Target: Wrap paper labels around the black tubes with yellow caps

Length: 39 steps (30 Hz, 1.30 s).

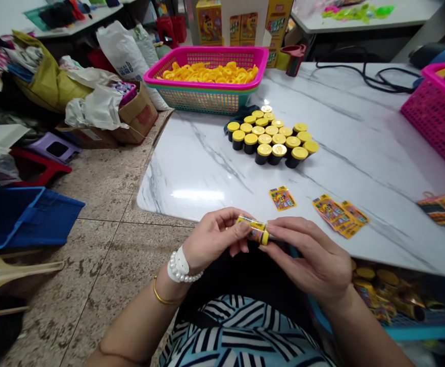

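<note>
My left hand point(216, 237) and my right hand point(310, 255) meet over my lap at the table's near edge, both pinching one small yellow-capped pot point(256, 230) with a colourful label around it. The left fingers grip its left end, the right fingers its capped right end. Loose printed labels lie on the marble table point(360, 153): a single label point(282, 198) and a small pile of labels point(340, 215). Farther back stands a cluster of several black pots with yellow lids point(271, 136).
A pink basket of yellow lids point(210, 76) sits at the table's far edge, another pink basket point(440, 114) at the right. A blue tray of labelled pots point(394, 300) rests below the table by my right arm. Bags, boxes and a blue crate point(19, 216) crowd the floor to the left.
</note>
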Each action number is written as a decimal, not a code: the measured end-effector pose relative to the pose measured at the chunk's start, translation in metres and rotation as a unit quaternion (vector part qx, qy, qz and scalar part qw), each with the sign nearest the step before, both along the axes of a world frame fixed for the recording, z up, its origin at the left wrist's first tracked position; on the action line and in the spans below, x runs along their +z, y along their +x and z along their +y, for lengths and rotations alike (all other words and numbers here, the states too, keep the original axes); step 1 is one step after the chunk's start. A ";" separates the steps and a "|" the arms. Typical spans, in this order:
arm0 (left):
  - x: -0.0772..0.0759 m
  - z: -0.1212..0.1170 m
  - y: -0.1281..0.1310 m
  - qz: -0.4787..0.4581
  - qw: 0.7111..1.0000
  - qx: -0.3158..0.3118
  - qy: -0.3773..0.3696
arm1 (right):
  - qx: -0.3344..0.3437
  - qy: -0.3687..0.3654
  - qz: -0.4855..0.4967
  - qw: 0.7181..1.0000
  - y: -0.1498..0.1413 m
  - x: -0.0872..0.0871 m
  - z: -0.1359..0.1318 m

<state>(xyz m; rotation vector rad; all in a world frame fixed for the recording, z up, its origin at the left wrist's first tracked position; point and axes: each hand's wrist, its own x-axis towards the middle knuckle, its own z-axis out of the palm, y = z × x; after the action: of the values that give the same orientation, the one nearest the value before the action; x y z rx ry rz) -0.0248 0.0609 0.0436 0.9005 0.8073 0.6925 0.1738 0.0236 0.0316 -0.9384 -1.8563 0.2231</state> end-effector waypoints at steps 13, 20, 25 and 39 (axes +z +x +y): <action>-0.005 -0.015 0.010 0.003 0.992 0.015 0.123 | -0.046 -0.120 0.070 0.989 0.001 0.002 -0.018; -0.009 -0.007 0.018 0.097 0.958 0.032 0.269 | -0.028 -0.291 0.316 0.903 -0.006 -0.015 -0.011; -0.004 -0.006 0.021 0.067 0.996 -0.023 0.052 | 0.001 -0.289 0.254 0.923 0.003 -0.015 -0.010; -0.002 -0.012 0.026 0.056 0.982 0.086 0.160 | -0.035 -0.206 0.199 0.958 0.000 -0.007 -0.009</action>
<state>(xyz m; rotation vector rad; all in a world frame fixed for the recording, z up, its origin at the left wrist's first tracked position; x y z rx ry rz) 0.0017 0.0489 0.0411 1.1769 0.8973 0.9476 0.1736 0.0147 0.0251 -1.1400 -1.4239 0.7230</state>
